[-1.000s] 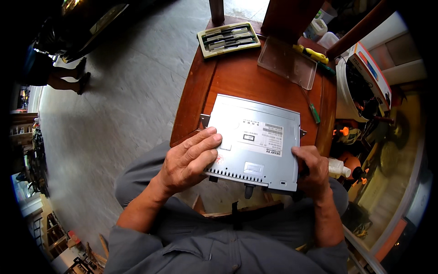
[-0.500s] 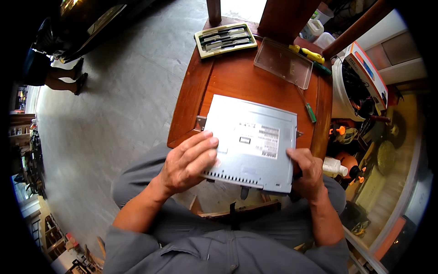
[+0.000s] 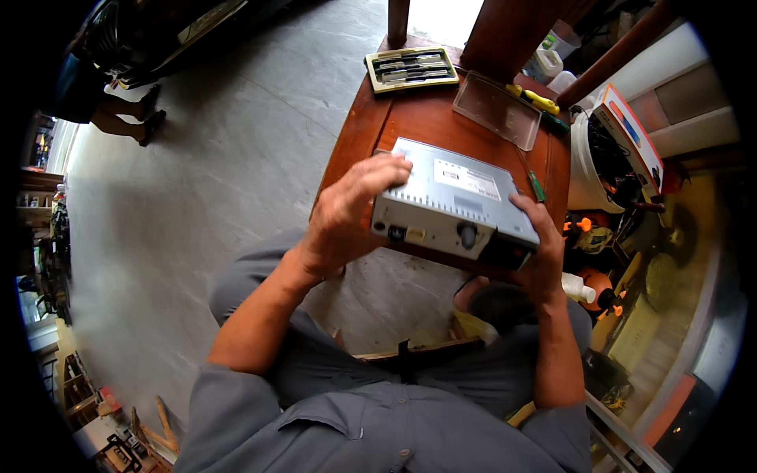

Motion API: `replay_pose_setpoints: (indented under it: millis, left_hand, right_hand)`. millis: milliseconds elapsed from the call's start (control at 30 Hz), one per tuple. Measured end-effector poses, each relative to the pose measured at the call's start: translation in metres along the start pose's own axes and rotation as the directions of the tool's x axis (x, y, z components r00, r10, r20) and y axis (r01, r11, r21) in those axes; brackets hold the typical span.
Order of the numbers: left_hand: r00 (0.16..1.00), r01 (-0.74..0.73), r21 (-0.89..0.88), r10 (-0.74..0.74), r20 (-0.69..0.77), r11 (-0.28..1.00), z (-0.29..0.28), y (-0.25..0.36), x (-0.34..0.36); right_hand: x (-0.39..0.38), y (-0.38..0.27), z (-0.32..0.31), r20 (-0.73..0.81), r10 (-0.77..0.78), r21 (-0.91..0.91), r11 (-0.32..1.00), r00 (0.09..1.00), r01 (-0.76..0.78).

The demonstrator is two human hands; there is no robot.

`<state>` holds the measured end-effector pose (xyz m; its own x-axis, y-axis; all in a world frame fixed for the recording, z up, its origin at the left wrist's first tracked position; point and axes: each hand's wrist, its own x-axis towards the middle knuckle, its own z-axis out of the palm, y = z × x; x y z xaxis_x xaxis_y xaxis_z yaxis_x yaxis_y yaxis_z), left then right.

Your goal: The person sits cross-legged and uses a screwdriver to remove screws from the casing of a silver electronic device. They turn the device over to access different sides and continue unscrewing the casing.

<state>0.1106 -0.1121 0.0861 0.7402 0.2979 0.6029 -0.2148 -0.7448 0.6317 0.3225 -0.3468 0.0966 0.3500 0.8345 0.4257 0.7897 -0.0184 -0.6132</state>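
A silver metal box-shaped electronic unit, like a car stereo, is tilted up so that its near side shows sockets, a round black plug and a dark block. My left hand grips its left side, fingers over the top edge. At the right near corner my right hand holds it, with the thumb on the top face and the other fingers mostly hidden. A white printed label lies on the top face. The unit is over the near part of a red-brown wooden chair seat; contact underneath is hidden.
Further back on the seat are a case of small screwdrivers, a clear plastic lid, a yellow-handled tool and a green-handled screwdriver. A white bucket of cables stands at right. Another person's legs show far left.
Both hands have tilted the unit, bringing its socketed side into view. It sits farther from my body, and my left hand has moved up along its left side.
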Motion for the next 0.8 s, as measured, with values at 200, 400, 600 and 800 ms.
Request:
replay_pose_setpoints:
  millis: [200,400,600,800]
  left_hand:
    - [0.975,0.221,-0.102,-0.219,0.028,0.97,-0.009,0.008,0.032]
    - [0.861,0.46,-0.454,-0.509,0.017,0.763,-0.013,0.015,0.058]
    - [0.864,0.447,-0.494,-0.503,0.022,0.746,-0.01,0.013,0.054]
    - [0.853,0.496,-0.421,-0.518,0.071,0.759,-0.009,0.017,0.049]
  right_hand:
    - [0.022,0.002,-0.001,-0.018,0.149,0.218,0.966,0.989,-0.142]
    - [0.026,0.002,0.004,0.093,0.358,0.459,0.813,0.929,-0.359]
    - [0.027,0.009,0.001,0.09,0.375,0.499,0.785,0.923,-0.368]
    - [0.025,0.01,-0.006,0.102,0.324,0.466,0.82,0.941,-0.333]
